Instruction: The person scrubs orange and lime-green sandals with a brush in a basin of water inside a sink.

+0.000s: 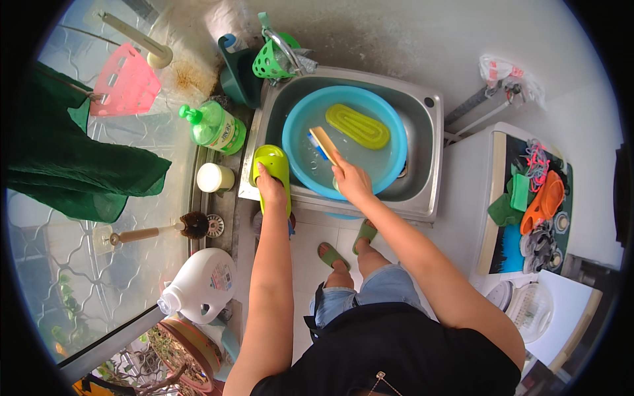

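My left hand (pixel 271 187) grips a lime-green slipper (pixel 271 157) at the left rim of the steel sink (pixel 426 155). The slipper's toe end points away from me. Closed round the handle of a scrub brush (pixel 324 143), my right hand (pixel 354 182) is over the near side of a light-blue basin (pixel 401 130). The brush has a tan back and blue bristles, which face down and left. Cloudy water with a few bubbles fills the basin. A second slipper (pixel 358 125), yellow-green, lies in it with its grooved sole up.
Left of the sink stand a green pump bottle (pixel 218 129), a white-lidded tub (pixel 215 177) and a large white jug (pixel 205 284). A green perforated basket (pixel 271 61) hangs by the tap (pixel 288 49). To the right, a washing machine (pixel 485 198) carries brushes and cloths.
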Demonstrator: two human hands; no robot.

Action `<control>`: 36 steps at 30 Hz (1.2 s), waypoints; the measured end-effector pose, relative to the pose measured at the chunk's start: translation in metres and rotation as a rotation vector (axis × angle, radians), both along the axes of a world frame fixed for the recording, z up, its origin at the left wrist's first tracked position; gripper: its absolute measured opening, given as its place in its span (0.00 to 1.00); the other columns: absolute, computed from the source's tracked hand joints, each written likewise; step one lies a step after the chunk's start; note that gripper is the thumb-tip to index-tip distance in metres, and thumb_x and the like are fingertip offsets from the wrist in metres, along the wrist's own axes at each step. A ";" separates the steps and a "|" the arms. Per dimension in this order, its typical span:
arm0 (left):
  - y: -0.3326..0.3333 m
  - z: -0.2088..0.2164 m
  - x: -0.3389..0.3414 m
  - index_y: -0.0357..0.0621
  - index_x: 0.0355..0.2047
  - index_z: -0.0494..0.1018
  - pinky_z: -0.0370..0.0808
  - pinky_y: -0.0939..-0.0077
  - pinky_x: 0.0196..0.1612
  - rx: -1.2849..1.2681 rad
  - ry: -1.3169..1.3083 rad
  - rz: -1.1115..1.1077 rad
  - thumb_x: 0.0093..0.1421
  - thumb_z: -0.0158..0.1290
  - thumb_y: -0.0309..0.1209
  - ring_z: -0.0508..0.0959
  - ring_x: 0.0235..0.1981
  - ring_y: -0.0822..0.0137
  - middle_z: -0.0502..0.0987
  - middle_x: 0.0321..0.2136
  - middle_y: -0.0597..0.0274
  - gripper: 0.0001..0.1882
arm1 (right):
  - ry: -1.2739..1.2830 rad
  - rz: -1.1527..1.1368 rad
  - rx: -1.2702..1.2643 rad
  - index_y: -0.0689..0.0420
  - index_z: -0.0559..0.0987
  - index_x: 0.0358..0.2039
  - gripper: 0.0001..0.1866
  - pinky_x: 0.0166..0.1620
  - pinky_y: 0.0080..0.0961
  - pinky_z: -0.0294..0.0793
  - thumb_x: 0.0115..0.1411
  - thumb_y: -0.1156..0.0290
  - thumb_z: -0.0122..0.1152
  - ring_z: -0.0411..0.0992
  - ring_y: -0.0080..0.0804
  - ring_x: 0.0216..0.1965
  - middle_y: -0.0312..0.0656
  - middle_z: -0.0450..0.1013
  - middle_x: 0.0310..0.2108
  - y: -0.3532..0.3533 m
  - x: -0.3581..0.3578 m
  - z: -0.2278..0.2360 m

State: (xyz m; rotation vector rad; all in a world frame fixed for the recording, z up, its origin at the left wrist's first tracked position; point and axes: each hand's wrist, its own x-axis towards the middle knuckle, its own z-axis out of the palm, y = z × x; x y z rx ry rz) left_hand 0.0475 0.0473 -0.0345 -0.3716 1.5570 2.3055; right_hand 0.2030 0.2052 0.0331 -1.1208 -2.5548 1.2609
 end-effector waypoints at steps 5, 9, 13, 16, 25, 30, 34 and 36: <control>-0.013 0.004 -0.018 0.36 0.56 0.61 0.67 0.60 0.57 0.007 -0.308 0.046 0.66 0.47 0.35 0.69 0.54 0.54 0.67 0.53 0.50 0.22 | 0.032 -0.162 -0.104 0.48 0.61 0.64 0.33 0.42 0.39 0.73 0.59 0.61 0.58 0.75 0.51 0.38 0.53 0.76 0.39 0.022 0.073 0.019; 0.021 0.077 0.037 0.40 0.59 0.59 0.61 0.60 0.57 -0.193 -0.271 0.048 0.58 0.51 0.31 0.66 0.55 0.58 0.63 0.56 0.53 0.29 | 0.253 -0.373 -0.395 0.55 0.60 0.64 0.35 0.50 0.32 0.70 0.58 0.62 0.59 0.73 0.44 0.49 0.52 0.72 0.51 0.047 0.130 0.007; 0.099 0.124 0.113 0.44 0.56 0.64 0.66 0.66 0.52 -0.303 0.032 -0.216 0.57 0.50 0.26 0.67 0.51 0.66 0.65 0.52 0.59 0.25 | 0.485 -0.517 -0.262 0.56 0.61 0.64 0.34 0.54 0.27 0.68 0.59 0.61 0.59 0.70 0.40 0.54 0.50 0.69 0.56 0.064 0.170 0.010; 0.148 0.126 0.144 0.44 0.50 0.69 0.69 0.73 0.46 -0.165 0.105 -0.524 0.58 0.50 0.27 0.70 0.44 0.72 0.71 0.46 0.65 0.18 | 0.439 -0.604 -0.045 0.55 0.60 0.64 0.34 0.51 0.30 0.70 0.60 0.60 0.58 0.73 0.45 0.50 0.52 0.71 0.53 0.078 0.199 0.052; 0.280 0.163 0.306 0.41 0.59 0.60 0.65 0.61 0.56 -0.373 1.269 -1.152 0.47 0.65 0.32 0.66 0.54 0.50 0.69 0.52 0.50 0.40 | -0.272 -0.786 0.588 0.41 0.69 0.59 0.25 0.28 0.42 0.73 0.60 0.65 0.54 0.74 0.48 0.25 0.46 0.70 0.28 0.101 0.354 0.155; 0.345 0.155 0.385 0.42 0.66 0.45 0.59 0.58 0.63 -0.193 1.466 -1.279 0.35 0.72 0.32 0.58 0.61 0.43 0.57 0.61 0.43 0.62 | -0.417 -0.786 0.544 0.41 0.71 0.58 0.24 0.28 0.40 0.74 0.60 0.65 0.54 0.74 0.46 0.25 0.47 0.70 0.29 0.100 0.404 0.159; 0.382 0.142 0.412 0.45 0.66 0.46 0.59 0.58 0.63 -0.162 1.458 -1.326 0.31 0.73 0.30 0.58 0.61 0.42 0.55 0.61 0.42 0.63 | -0.454 -0.722 0.538 0.42 0.71 0.59 0.25 0.27 0.39 0.75 0.58 0.65 0.55 0.74 0.45 0.23 0.47 0.69 0.29 0.111 0.409 0.151; 0.386 0.138 0.419 0.44 0.64 0.49 0.61 0.58 0.63 -0.151 1.319 -1.357 0.30 0.72 0.27 0.58 0.61 0.43 0.57 0.59 0.43 0.61 | -0.456 -0.702 0.522 0.44 0.71 0.59 0.25 0.26 0.39 0.75 0.58 0.67 0.54 0.75 0.45 0.23 0.48 0.69 0.29 0.121 0.404 0.147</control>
